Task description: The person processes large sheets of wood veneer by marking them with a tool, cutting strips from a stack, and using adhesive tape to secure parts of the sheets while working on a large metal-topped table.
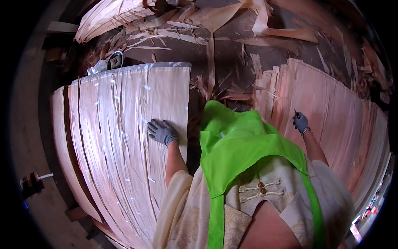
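Observation:
My left hand (162,132), in a grey glove, lies flat with fingers spread on the left stack of wood veneer sheets (169,89), near the right edge of the top sheet. Dark splits run lengthwise through that pale sheet, and small white strips of tape (146,87) are stuck across it. My right hand (301,123), gloved too, is closed around a small dark tool (296,113) whose thin tip sticks up past the fingers. Its kind is too small to tell. Beneath or beside that hand spreads a second stack of reddish veneer (327,103).
Torn veneer scraps (178,35) litter the brown floor (190,54) ahead, between and beyond the stacks. A small dark object with a pale rim (115,60) sits at the left stack's far edge. Far left is a dark spool-like thing (31,184) with a white strip.

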Demonstrator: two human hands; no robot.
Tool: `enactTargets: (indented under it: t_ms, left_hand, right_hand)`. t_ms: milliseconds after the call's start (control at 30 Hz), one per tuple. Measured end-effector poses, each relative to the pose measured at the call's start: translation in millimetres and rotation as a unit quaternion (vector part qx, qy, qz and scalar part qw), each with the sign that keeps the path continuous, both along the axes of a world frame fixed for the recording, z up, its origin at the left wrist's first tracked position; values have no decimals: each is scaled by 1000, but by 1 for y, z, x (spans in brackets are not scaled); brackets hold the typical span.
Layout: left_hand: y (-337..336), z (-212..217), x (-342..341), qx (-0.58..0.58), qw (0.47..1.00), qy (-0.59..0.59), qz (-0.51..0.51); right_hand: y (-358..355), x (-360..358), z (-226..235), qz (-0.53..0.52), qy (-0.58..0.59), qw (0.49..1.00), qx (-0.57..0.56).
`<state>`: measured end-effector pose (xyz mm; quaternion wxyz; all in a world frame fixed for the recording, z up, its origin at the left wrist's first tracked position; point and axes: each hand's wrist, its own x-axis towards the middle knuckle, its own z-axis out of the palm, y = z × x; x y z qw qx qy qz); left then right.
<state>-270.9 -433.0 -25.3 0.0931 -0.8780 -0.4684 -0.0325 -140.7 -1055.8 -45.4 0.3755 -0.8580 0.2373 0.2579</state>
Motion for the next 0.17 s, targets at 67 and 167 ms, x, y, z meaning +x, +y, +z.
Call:
enactTargets:
  t_ms: [67,167]
  left_hand:
    - [1,1,1,22,1000,3,-3]
    - [2,0,-2,22,1000,-18,-10]
  right_hand:
    - [5,0,-9,22,17,1000,-3]
    - [18,-3,-13,77,76,994,-17]
